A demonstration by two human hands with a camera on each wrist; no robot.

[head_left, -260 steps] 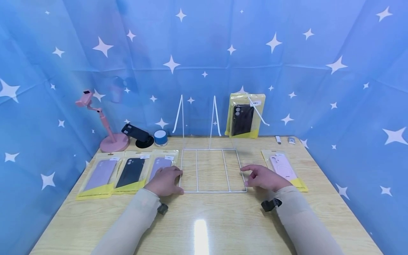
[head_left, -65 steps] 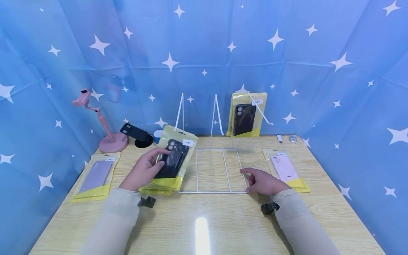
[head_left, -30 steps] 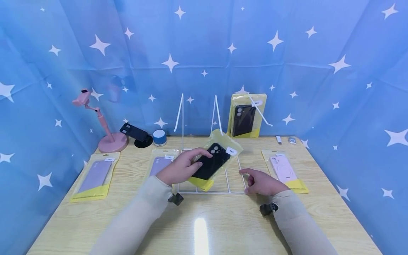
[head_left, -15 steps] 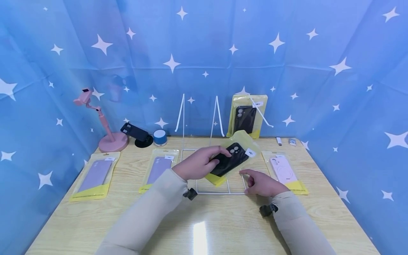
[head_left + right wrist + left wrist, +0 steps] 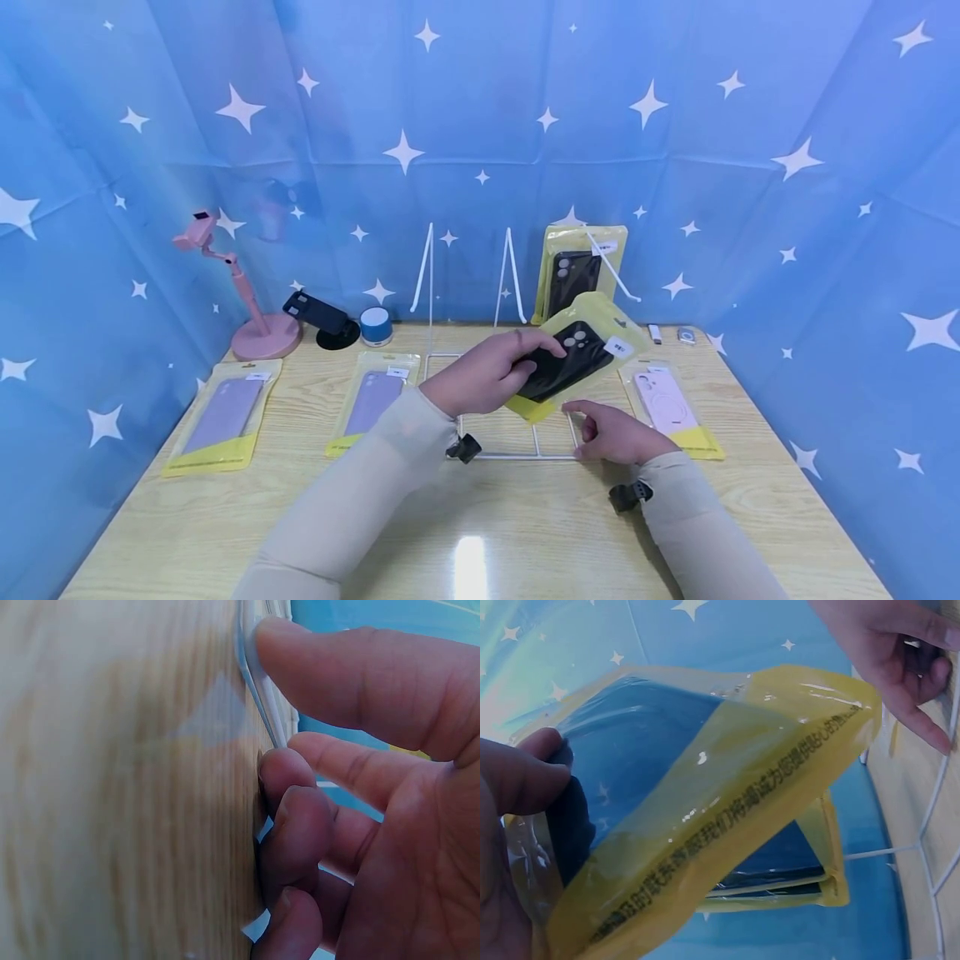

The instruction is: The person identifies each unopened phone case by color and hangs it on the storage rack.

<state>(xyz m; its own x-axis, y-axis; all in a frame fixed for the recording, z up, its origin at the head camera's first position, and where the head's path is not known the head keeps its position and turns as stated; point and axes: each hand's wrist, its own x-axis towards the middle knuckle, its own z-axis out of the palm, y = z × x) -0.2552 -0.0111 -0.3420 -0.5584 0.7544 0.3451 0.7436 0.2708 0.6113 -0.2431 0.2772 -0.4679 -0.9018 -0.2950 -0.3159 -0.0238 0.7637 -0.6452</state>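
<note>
My left hand (image 5: 491, 372) grips a black phone case in a yellow and clear packet (image 5: 577, 357), held tilted in the air above the white wire rack (image 5: 517, 454). From the left wrist view the packet's yellow strip (image 5: 727, 817) fills the picture, my thumb on its left side. My right hand (image 5: 611, 432) rests on the table at the rack's front right corner, index finger stretched along the wire (image 5: 259, 690), the other fingers curled against it. A second black case packet (image 5: 573, 275) hangs on the rack's upright hook behind.
Two lilac case packets (image 5: 225, 414) (image 5: 371, 400) lie on the left of the wooden table (image 5: 480, 533). A pink case packet (image 5: 667, 404) lies right of the rack. A pink phone stand (image 5: 255, 325), a black stand (image 5: 322, 315) and a small blue speaker (image 5: 376, 325) stand at the back left.
My left hand has picked up the black case packet from the left row and carried it rightward and up over the rack. My right hand has stayed at the rack's corner.
</note>
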